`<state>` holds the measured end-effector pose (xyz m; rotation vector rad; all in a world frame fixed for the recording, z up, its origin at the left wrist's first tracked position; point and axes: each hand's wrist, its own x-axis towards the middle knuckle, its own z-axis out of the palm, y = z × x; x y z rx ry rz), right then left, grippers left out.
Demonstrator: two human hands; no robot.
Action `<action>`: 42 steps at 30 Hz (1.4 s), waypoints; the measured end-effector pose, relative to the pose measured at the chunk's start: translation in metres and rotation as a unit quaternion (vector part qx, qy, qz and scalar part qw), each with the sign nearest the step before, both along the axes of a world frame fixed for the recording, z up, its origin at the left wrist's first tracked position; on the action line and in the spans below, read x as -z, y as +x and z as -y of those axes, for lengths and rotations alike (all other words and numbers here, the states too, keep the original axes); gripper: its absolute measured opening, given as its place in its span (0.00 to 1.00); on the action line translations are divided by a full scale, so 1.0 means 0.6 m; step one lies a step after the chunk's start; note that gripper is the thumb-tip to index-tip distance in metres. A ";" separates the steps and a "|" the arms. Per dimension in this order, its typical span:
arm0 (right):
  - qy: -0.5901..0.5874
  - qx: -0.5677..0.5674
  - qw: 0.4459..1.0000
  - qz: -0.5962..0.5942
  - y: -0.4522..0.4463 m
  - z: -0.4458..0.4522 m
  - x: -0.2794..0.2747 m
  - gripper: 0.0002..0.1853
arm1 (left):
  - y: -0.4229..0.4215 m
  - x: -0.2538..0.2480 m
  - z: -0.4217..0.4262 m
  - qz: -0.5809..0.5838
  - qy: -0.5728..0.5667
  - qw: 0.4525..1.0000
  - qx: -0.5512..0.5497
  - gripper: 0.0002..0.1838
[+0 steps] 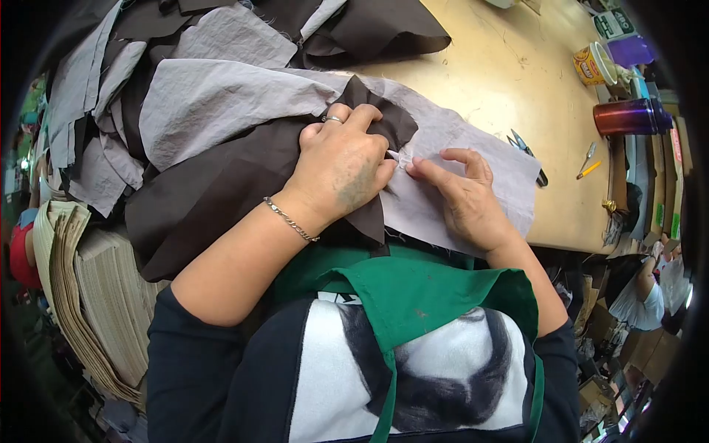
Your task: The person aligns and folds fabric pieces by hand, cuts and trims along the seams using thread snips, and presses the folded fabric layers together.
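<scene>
My left hand [343, 166], with its fingers curled down, grips a bunched piece of dark brown cloth [214, 184] lying over light grey-lilac cloth [473, 148]. Between the two hands is a small crumpled whitish bit [402, 159]; whether it is thread, paper or a cloth edge is unclear. At that bit are the fingertips of my right hand [469, 196], which appear to pinch it. Another finger of this hand is bent and held apart, above the grey cloth. The undersides of both hands are hidden.
Grey and dark cloth pieces [236, 37] are heaped at the upper left of the table [509, 81]. Snips [526, 151] lie by the grey cloth's right end. A yellow pencil [588, 170], a tumbler [628, 117] and a paper cup [593, 65] are at the right. Stacked material [111, 295] stands lower left.
</scene>
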<state>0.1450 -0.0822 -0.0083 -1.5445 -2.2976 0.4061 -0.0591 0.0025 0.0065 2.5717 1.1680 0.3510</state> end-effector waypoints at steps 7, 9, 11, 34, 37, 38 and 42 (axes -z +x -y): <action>0.114 0.042 0.984 -0.132 -0.024 -0.022 0.029 0.32 | 0.003 0.003 0.002 0.025 0.018 0.999 -0.014 0.12; 0.135 0.043 0.979 -0.144 -0.022 -0.021 0.038 0.31 | 0.004 0.006 0.003 0.027 0.024 0.999 -0.022 0.12; 0.146 0.046 0.981 -0.122 -0.023 -0.021 0.035 0.30 | 0.007 0.004 -0.002 0.026 0.032 0.999 -0.025 0.12; 0.181 -0.016 0.983 -0.038 -0.014 -0.009 0.038 0.28 | 0.010 -0.013 -0.021 -0.021 -0.014 1.000 -0.006 0.15; 0.168 0.109 0.959 -0.200 -0.003 -0.007 0.049 0.31 | 0.007 -0.002 -0.009 -0.001 0.000 1.000 -0.029 0.15; 0.185 0.145 0.949 -0.209 0.000 -0.008 0.038 0.31 | 0.006 0.001 -0.005 0.008 0.003 0.999 -0.034 0.14; 0.198 0.080 0.972 -0.100 -0.008 -0.008 0.036 0.29 | 0.008 0.007 0.002 0.024 0.015 0.998 -0.052 0.14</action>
